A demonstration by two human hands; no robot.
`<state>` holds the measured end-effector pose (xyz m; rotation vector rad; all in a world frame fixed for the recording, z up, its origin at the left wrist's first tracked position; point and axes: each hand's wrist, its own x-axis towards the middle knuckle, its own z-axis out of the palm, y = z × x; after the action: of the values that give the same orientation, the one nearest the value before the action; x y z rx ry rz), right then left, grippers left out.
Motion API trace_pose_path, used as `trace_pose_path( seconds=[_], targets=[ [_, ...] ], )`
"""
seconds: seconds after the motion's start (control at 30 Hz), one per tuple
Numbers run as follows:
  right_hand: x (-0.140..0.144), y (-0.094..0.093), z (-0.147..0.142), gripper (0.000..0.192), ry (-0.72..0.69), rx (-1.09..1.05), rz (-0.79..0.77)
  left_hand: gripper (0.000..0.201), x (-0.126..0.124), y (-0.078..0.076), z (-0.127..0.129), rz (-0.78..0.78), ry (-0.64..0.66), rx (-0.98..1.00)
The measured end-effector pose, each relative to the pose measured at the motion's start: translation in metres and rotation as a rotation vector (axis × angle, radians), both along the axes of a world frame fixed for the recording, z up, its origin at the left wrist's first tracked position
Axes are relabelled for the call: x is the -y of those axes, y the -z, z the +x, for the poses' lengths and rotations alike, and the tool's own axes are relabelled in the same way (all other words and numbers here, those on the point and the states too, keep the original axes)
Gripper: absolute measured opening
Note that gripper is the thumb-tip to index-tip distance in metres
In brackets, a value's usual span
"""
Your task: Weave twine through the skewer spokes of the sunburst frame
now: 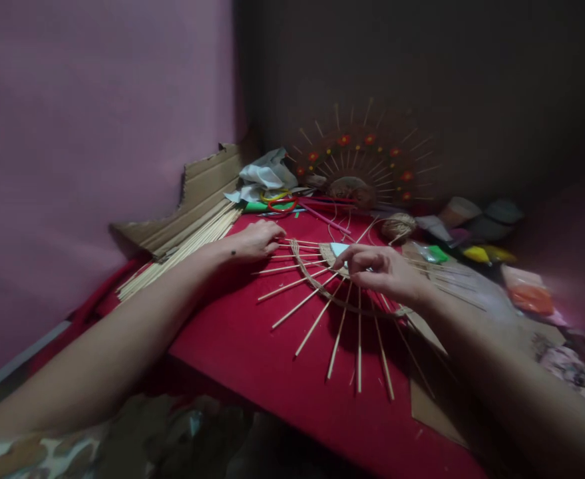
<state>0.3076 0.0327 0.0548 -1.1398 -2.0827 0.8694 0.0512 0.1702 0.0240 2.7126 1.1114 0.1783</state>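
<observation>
A fan of thin wooden sticks (322,313) lies flat on a red bench (252,346), spokes spreading toward the viewer from a hub bound by a woven twine band (317,279). The left hand (255,241) presses flat, fingers spread and holding nothing, on the leftmost sticks, apparently steadying them. The right hand (385,273) hovers over the hub, fingers curled and pinched near the band; whether they grip a strand, I cannot tell. A ball of twine (398,226) sits just behind.

hands: 2 (255,241) | stick sunbursts: 2 (339,303) | twine ball: 1 (398,227) | stick bundle: 1 (182,249)
</observation>
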Motion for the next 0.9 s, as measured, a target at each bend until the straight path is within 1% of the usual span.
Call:
trace_pose_path(
  seconds=[0.1, 0.2, 0.33, 0.5, 0.6, 0.73, 0.9],
  targets=[
    [0.004, 0.004, 0.003, 0.018, -0.009, 0.008, -0.050, 0.026, -0.007, -0.004, 0.012, -0.036, -0.036, 0.008],
    [0.009, 0.003, 0.003, 0.018, -0.031, 0.067, -0.054, 0.020, -0.011, -0.004, 0.019, -0.066, -0.071, 0.010],
    [0.014, 0.002, 0.003, 0.017, -0.013, 0.070, -0.057, 0.016, -0.008, 0.001, 0.023, -0.094, -0.064, 0.051],
    [0.014, 0.008, 0.005, 0.012, -0.028, 0.069, -0.084, 0.015, -0.006, 0.010, 0.024, -0.089, -0.058, 0.125],
    [0.013, 0.010, 0.007, 0.010, -0.046, 0.143, -0.112, 0.017, -0.004, 0.012, 0.024, -0.089, -0.050, 0.159],
    [0.014, 0.009, 0.008, 0.012, -0.060, 0.277, -0.074, 0.021, -0.001, 0.014, 0.022, -0.070, -0.055, 0.199],
    [0.016, 0.010, 0.005, 0.008, -0.065, 0.417, -0.025, 0.024, -0.001, 0.017, 0.020, -0.074, -0.056, 0.252]
  ],
)
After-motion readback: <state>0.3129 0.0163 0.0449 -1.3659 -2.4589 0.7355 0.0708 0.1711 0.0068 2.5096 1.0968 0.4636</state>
